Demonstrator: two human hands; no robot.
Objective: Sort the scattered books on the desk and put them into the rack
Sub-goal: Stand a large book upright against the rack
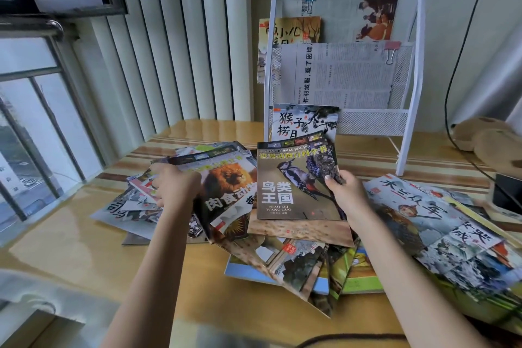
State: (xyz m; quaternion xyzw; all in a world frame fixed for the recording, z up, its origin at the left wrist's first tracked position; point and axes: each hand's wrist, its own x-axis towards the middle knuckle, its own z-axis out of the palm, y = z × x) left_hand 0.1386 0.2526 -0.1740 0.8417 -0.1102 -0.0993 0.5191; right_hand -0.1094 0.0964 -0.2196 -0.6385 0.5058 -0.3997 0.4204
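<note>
A brown bird book [293, 186] with a woodpecker cover is lifted above the pile, and my right hand [346, 192] grips its right edge. Beside it my left hand [176, 188] holds the left edge of a lion book [230, 192]. Many thin picture books lie scattered over the wooden desk [84, 248]: a heap under the held books [296, 263], more at the right [440, 223] and at the left [130, 206]. The white wire rack [409, 70] stands at the back with newspapers clipped inside, a yellow book in its left side [291, 32] and a monkey-and-moon book [305, 121] in its lowest tier.
A window with bars [34, 121] and vertical blinds [169, 37] line the left side. A brown plush toy [485, 138] and a black cable [454, 110] sit at the right back, next to a dark box [507, 192].
</note>
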